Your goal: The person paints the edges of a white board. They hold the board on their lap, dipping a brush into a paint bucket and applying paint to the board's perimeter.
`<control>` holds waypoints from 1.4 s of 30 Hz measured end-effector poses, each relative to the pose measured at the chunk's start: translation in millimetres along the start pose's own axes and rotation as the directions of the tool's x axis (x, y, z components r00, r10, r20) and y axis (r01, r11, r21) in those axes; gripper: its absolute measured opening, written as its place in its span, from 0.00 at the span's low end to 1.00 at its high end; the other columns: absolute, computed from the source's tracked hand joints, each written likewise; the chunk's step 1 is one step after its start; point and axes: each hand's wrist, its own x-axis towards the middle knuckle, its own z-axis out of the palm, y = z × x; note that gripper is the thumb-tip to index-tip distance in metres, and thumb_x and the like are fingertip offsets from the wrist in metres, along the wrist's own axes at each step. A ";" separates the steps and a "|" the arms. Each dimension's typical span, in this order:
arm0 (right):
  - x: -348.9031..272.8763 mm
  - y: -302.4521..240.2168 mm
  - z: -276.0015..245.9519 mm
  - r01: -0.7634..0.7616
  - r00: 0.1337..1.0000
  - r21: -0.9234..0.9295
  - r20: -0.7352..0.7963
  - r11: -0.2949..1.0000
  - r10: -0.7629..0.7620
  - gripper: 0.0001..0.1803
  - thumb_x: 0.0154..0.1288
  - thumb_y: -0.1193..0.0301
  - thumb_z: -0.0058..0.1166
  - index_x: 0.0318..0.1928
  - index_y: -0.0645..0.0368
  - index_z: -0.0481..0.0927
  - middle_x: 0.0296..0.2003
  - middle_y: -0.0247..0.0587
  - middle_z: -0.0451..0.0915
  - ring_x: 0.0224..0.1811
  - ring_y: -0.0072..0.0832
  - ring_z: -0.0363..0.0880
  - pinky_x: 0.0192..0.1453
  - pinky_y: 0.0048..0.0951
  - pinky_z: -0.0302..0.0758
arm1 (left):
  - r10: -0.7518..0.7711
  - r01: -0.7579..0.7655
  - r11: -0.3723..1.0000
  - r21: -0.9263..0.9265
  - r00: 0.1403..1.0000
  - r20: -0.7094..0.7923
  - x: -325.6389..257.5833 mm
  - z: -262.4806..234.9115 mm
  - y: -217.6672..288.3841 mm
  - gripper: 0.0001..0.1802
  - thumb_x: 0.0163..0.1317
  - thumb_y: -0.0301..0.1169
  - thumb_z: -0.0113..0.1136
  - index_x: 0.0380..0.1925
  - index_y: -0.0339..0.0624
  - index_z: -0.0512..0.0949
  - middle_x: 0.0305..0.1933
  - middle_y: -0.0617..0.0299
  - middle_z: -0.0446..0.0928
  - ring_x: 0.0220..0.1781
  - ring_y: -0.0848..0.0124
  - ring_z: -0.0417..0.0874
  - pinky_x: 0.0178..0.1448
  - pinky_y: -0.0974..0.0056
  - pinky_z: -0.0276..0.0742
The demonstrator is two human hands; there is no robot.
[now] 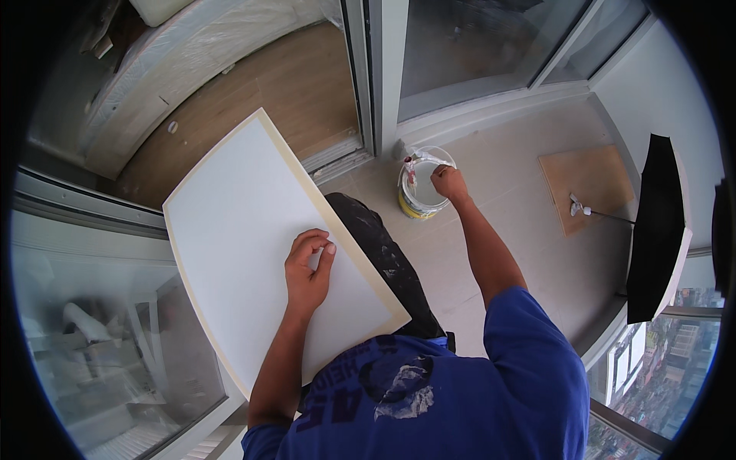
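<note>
A large white panel (238, 207) with a tan border lies tilted beside my dark trousers (383, 257). My left hand (309, 268) is over its right half, fingers loosely curled and thumb apart, with nothing visible between them. Farther off to the right, my right hand (449, 184) is closed above the rim of a white and yellow bucket (418, 208). What it grips, if anything, is hidden by the fingers. Whitish material shows inside the bucket, and a small tool with a reddish part (409, 162) rests at its left side.
A tan board (586, 180) lies on the tiled floor (498, 199) at the right. Near it a black panel (658, 230) stands by the wall. Sliding glass doors (475, 54) frame the far side; a plastic-wrapped piece (176, 69) sits in the room beyond. Windows (652, 376) are at lower right.
</note>
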 end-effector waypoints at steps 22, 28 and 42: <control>27.1 -18.8 48.0 -0.300 0.803 -0.014 0.536 0.954 0.260 0.15 0.68 0.80 0.56 0.49 0.73 0.90 0.39 0.61 0.92 0.32 0.48 0.95 0.31 0.44 0.93 | -0.084 0.084 0.996 0.018 0.996 0.019 5.6 7.2 8.3 0.03 0.75 0.23 0.69 0.42 0.34 0.86 0.58 0.55 0.85 0.54 0.66 0.85 0.61 0.63 0.80; 32.4 -14.5 42.1 -0.209 0.844 -0.012 0.504 0.978 0.186 0.14 0.67 0.79 0.56 0.47 0.73 0.91 0.36 0.61 0.92 0.30 0.48 0.94 0.32 0.45 0.92 | -0.072 0.071 0.997 0.019 0.997 0.025 6.1 6.4 6.9 0.04 0.75 0.24 0.69 0.42 0.33 0.86 0.58 0.54 0.86 0.53 0.65 0.85 0.60 0.62 0.80; -20.2 -25.6 -115.4 -0.421 0.892 0.494 0.375 0.761 0.251 0.05 0.66 0.73 0.69 0.39 0.60 0.89 0.29 0.36 0.89 0.28 0.21 0.89 0.25 0.26 0.80 | -0.008 0.006 0.999 0.043 0.999 0.037 2.9 2.0 6.7 0.06 0.75 0.26 0.70 0.44 0.33 0.86 0.57 0.53 0.87 0.53 0.64 0.87 0.59 0.61 0.82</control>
